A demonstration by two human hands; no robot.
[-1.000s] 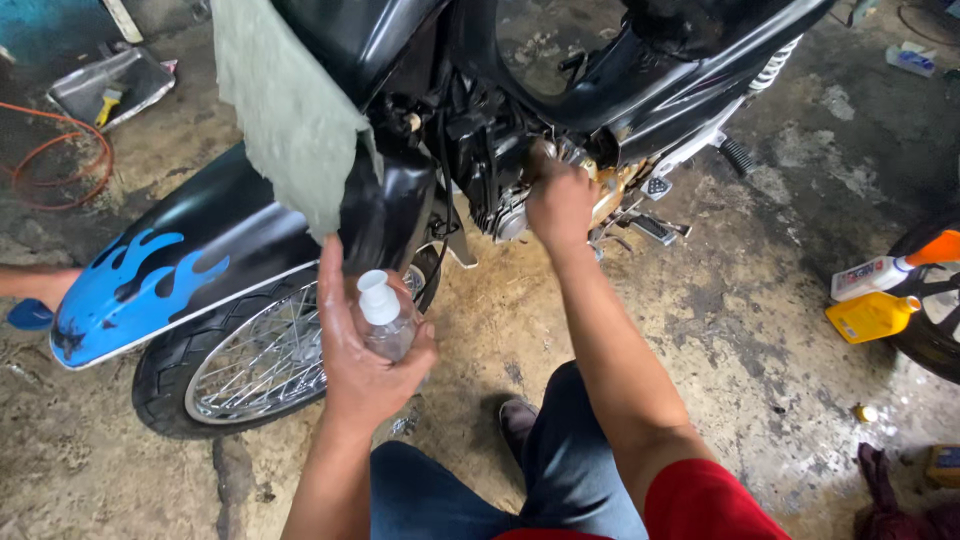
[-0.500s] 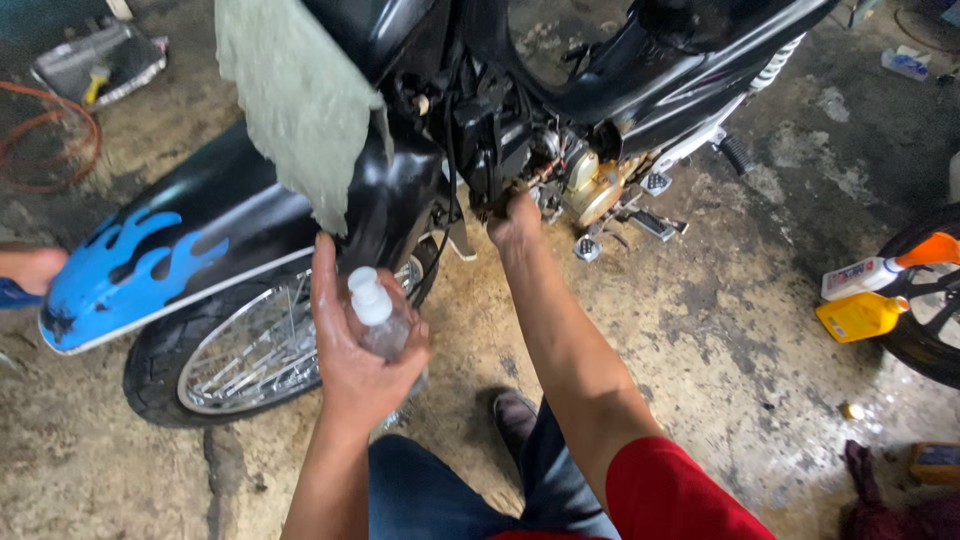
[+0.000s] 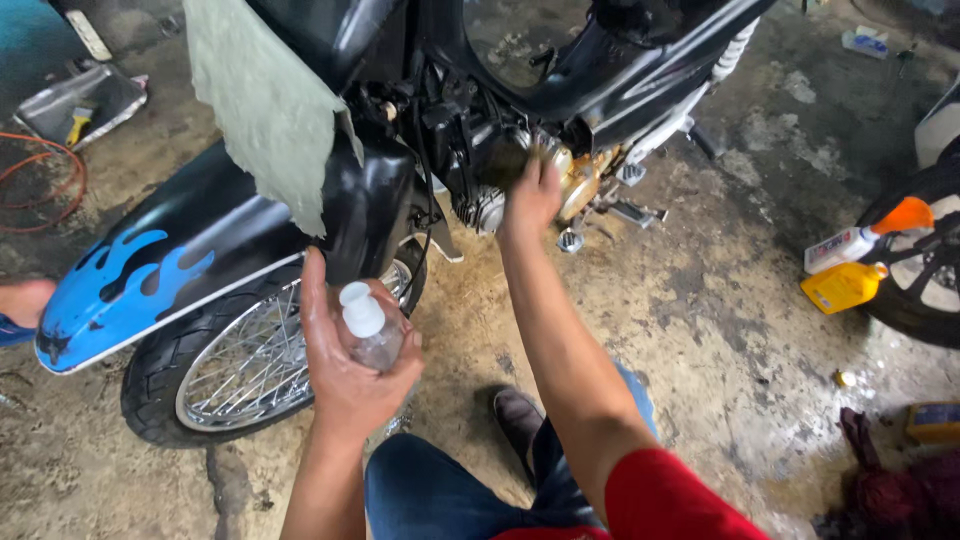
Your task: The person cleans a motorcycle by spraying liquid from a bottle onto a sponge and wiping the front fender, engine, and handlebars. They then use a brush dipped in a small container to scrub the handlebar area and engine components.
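My left hand (image 3: 345,375) is closed around a small clear bottle (image 3: 372,335) with a white cap, held upright in front of the spoked front wheel (image 3: 230,370). My right hand (image 3: 533,192) reaches forward and presses against the engine (image 3: 480,205) of a black motorcycle, beside a gold-coloured cover (image 3: 580,185). Something dark and blurred sits at its fingertips; I cannot tell whether the hand holds it. The black fender (image 3: 200,240) carries blue flames. A grey-green cloth (image 3: 265,110) hangs over the bike's front.
A yellow bottle (image 3: 843,287) and a white bottle with an orange cap (image 3: 850,245) lie by another wheel (image 3: 920,290) at right. A metal tray (image 3: 75,100) and orange hose (image 3: 50,190) are at left. Another person's foot (image 3: 22,300) shows at the left edge.
My right hand has moved up from the lower engine onto its side near the gold cover. The left hand still holds the bottle, and the view has shifted slightly.
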